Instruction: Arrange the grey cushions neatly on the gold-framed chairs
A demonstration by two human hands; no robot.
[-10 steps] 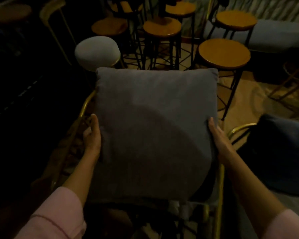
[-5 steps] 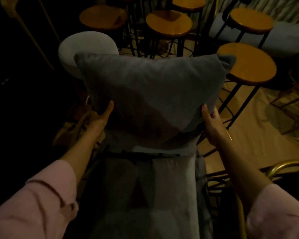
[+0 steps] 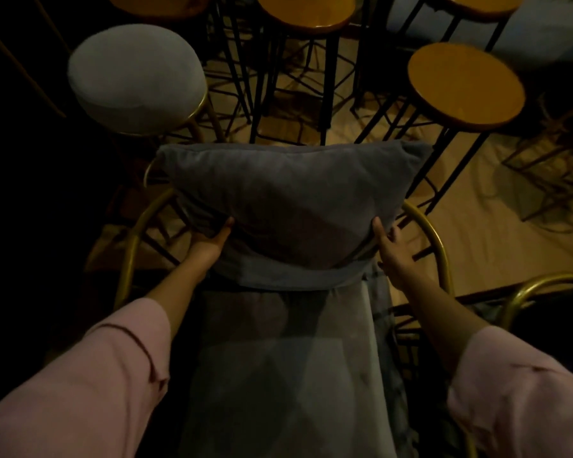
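A square grey cushion stands upright at the back of a gold-framed chair, resting on the chair's grey seat pad. My left hand grips the cushion's lower left edge. My right hand holds its lower right edge, thumb against the fabric. Gold arm rails curve past both sides of the cushion. The cushion's bottom edge meets the seat pad.
A round grey padded stool with a gold rim stands at the back left. Several wooden-topped stools on black legs crowd the floor behind the chair. Another gold-framed chair sits at the right edge. The left side is dark.
The cushion has gone down from in front of me onto the back of the chair seat. Both hands followed it down and stayed on its lower corners.
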